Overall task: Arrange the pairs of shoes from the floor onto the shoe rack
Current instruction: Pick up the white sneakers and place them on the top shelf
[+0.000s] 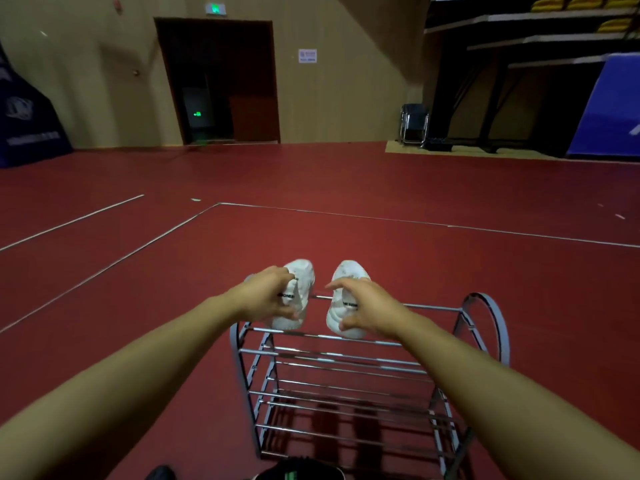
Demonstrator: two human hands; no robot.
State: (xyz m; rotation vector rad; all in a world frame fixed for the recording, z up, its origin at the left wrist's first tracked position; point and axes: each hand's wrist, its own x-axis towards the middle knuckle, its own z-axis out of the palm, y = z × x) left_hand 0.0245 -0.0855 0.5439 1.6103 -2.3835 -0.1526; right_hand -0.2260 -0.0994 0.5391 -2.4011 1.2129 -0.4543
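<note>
- Right now, from the head view, both my arms reach forward over the shoe rack (pixel 346 362), a bare metal frame of thin rails standing on the red floor (pixel 381 188).
- My left hand (pixel 265 297) grips the left white shoe (pixel 301 289) at its collar, thumb and fingers curled round the opening; its sole rests on the top rails.
- My right hand (pixel 369 306) sits over the right white shoe (pixel 341 299), fingers bent but loosened around the heel (whether they press it or merely hover, I cannot tell).
- The two shoes stand side by side on the top tier, toes pointing away from me, a small gap between them.
- These look light and padded, soft in the upper and stiffer at the sole, so I judge the heel collar the best place to take hold.
- Rails are narrow and smooth; a shoe set crooked could slip between them.
- Something dark (pixel 298 471) lies at the bottom edge, too cropped to name.
</note>
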